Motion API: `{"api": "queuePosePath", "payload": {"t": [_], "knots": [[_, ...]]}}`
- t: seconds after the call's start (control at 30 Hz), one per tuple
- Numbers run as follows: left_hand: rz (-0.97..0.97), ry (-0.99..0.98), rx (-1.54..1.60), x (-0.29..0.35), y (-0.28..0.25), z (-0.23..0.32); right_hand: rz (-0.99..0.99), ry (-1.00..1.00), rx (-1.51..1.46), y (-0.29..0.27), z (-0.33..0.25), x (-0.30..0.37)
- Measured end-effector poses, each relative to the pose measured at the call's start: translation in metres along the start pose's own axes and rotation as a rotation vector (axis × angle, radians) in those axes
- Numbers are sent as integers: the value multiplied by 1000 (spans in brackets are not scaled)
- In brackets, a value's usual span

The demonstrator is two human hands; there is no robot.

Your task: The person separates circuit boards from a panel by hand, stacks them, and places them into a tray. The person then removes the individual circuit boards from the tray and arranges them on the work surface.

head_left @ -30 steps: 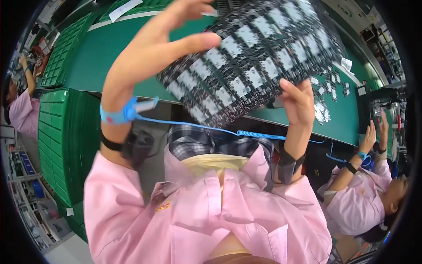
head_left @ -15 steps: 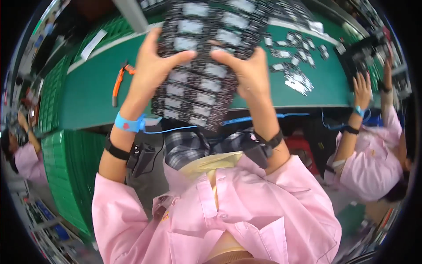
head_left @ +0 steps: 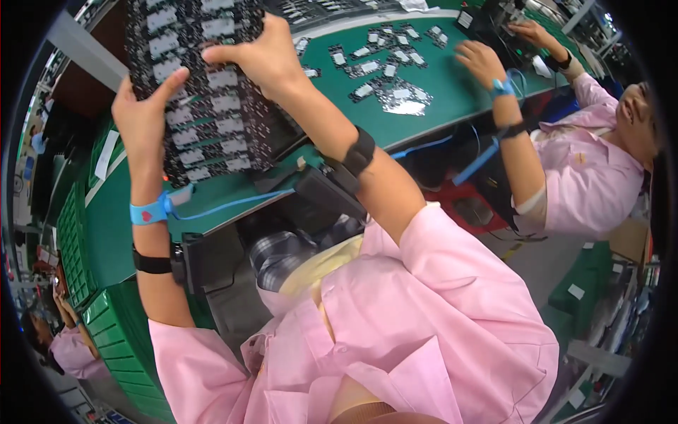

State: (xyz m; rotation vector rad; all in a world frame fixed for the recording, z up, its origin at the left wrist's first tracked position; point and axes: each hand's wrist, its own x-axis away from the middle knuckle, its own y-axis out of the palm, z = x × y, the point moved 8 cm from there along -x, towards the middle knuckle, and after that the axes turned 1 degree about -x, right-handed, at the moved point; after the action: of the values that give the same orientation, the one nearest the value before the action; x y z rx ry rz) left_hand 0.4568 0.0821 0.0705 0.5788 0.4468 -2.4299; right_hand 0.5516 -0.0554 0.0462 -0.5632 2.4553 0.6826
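A large dark panel of circuit boards [head_left: 205,138], with two columns of silvery rectangles, is held up over the left part of the green bench. My left hand [head_left: 145,116] grips its left edge, thumb on the face and the other fingers mostly hidden. On the opposite edge, my right hand [head_left: 272,63] closes the same way, its thumb lying across the face. Small loose circuit boards [head_left: 400,55] are scattered on the bench to the right of my right hand. Closer to the front edge lies a cluster of boards with a shiny patch [head_left: 406,100].
To the right, a co-worker's hand [head_left: 484,65] hovers by the bench [head_left: 452,106], near a black device [head_left: 487,25]. Green crates [head_left: 116,339] stand at lower left. A blue cord [head_left: 233,203] runs from my left wristband. A grey post [head_left: 88,53] rises at upper left.
Both my hands have carried the panel leftward, still gripping it. The view has turned; the orange-handled pliers are now covered. The co-worker's near hand has come further over the bench.
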Motion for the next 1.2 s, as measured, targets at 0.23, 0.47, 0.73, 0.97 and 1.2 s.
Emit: {"api": "queuePosePath", "payload": {"t": [0.23, 0.47, 0.73, 0.97, 1.2], "knots": [[58, 37, -391, -34, -10, 10, -18, 185, 5, 3, -1, -30], [107, 204, -603, -43, 37, 19, 35, 217, 52, -49, -2, -37], [-121, 222, -119, -38, 54, 84, 22, 287, 466, -59, -94, -1], [-283, 256, 320, -24, 109, 109, 155, -326, 401, -96, -157, -19], [-204, 342, 172, -31, 111, 106, 212, -536, 598, -89, -163, -20]]}}
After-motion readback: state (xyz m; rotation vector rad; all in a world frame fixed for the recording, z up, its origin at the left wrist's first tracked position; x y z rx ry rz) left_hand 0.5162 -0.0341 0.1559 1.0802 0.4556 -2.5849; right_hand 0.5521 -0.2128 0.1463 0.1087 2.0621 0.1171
